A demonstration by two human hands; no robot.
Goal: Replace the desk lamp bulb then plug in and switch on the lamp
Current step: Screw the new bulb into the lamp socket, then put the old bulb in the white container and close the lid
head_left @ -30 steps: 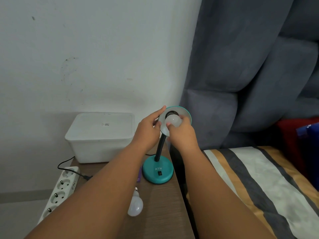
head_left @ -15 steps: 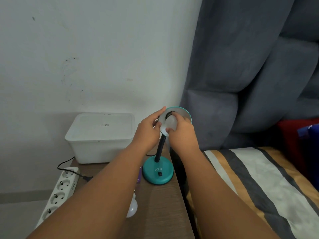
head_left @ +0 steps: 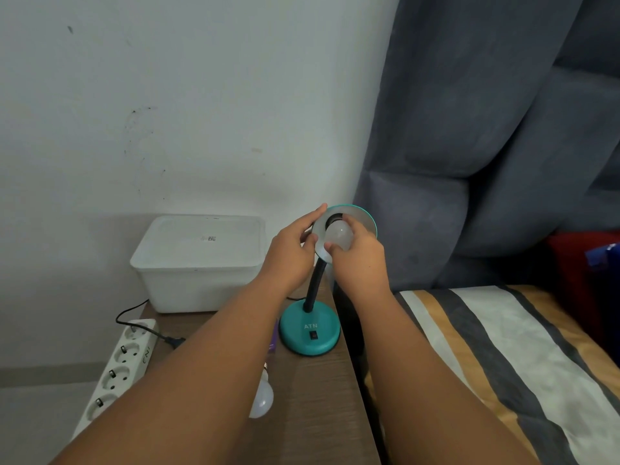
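Gripping the white bulb (head_left: 338,237) between thumb and fingers, the right hand (head_left: 360,260) is closing around its dome while the bulb's neck is sitting in the dark socket at the centre of the lamp shade (head_left: 364,219). How far the bulb is seated in that socket cannot be told. The left hand (head_left: 291,253) is pinching the left rim of the shade, fingers lying along the outer edge and thumb pressing the inner face, and is holding nothing else.

The shade is tilting up toward the camera on a black flexible neck (head_left: 314,283), which is rising from the teal lamp base (head_left: 310,330). The base is standing on the wooden bedside table (head_left: 318,414) near its right edge, with a small black switch (head_left: 313,336) showing on its front below white lettering.

A second white bulb (head_left: 262,396) is lying on its side on the table, partly hidden by the left forearm, near the base and apart from it. A black plug (head_left: 174,342) on a black cord is lying loose on the table, just beside a white power strip (head_left: 119,364) and not inserted in it. A white lidded box (head_left: 198,263) is sitting at the back of the table against the wall. A striped bedcover (head_left: 503,364) is lying to the right.
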